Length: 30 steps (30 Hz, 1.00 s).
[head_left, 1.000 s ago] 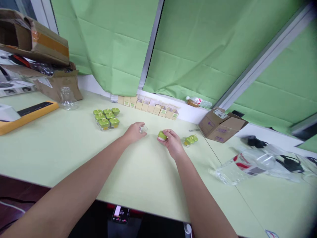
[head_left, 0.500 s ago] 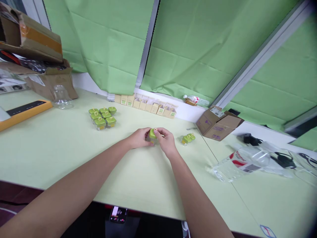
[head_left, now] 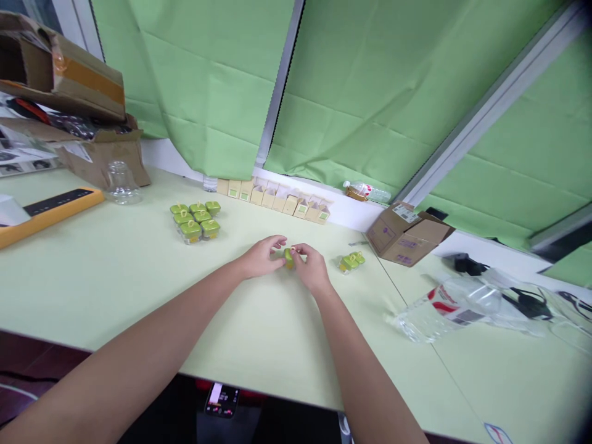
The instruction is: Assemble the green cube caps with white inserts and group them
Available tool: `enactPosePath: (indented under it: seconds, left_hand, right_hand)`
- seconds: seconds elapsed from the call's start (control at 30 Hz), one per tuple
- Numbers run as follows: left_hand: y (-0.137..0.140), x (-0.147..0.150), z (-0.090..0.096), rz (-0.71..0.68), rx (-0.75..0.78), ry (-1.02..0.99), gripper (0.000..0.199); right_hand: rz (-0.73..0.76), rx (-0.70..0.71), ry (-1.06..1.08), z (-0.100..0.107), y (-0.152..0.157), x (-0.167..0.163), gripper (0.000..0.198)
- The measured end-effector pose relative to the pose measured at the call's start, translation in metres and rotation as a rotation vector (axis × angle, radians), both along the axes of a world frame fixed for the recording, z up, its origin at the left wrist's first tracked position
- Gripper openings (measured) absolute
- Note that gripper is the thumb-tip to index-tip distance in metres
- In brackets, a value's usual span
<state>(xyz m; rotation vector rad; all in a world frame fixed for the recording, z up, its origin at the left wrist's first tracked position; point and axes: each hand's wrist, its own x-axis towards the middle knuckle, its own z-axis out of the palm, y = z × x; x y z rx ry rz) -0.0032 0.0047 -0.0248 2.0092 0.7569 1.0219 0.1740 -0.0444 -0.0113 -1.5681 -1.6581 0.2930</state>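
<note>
Past a cluster of green-lidded tubs (head_left: 202,216), a left hand (head_left: 264,256) curves open, apparently holding nothing, beside a single tub (head_left: 288,258) between the two hands; the right hand (head_left: 312,266) pinches it near the lid, with a smaller group of tubs (head_left: 349,262) beyond. Light, level pressure, the left hand steadying its side, should prevent tipping.
</note>
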Motion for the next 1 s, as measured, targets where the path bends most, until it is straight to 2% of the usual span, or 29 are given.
enactPosePath:
  seconds: [0.07,0.17,0.27,0.33,0.43,0.57,0.73,1.0]
  left_hand:
    - [0.003,-0.001,-0.001,0.045,0.024,0.026,0.052]
    - [0.007,-0.002,-0.003,0.077,0.058,0.063,0.044]
    - [0.009,-0.002,-0.006,0.079,0.072,0.081,0.042]
    - [0.010,-0.001,-0.007,0.077,0.080,0.083,0.042]
    - [0.010,0.000,-0.008,0.081,0.089,0.087,0.040]
    - [0.009,-0.001,-0.007,0.081,0.089,0.099,0.036]
    - [0.009,-0.001,-0.008,0.073,0.079,0.098,0.035]
    - [0.009,-0.001,-0.007,0.050,0.057,0.105,0.033]
  right_hand:
    - [-0.178,0.043,-0.184,0.002,0.000,0.014,0.020]
    - [-0.425,0.034,-0.366,0.006,0.001,0.042,0.022]
    - [-0.635,0.002,-0.385,0.012,0.000,0.058,0.025]
    - [-0.712,0.039,-0.381,0.015,-0.002,0.057,0.029]
    - [-0.612,0.057,-0.410,0.016,-0.004,0.042,0.029]
    - [-0.462,-0.143,-0.437,0.006,0.002,0.030,0.030]
    - [-0.456,-0.173,-0.424,-0.005,0.011,0.046,0.036]
    - [-0.463,-0.195,-0.403,-0.009,0.017,0.062,0.043]
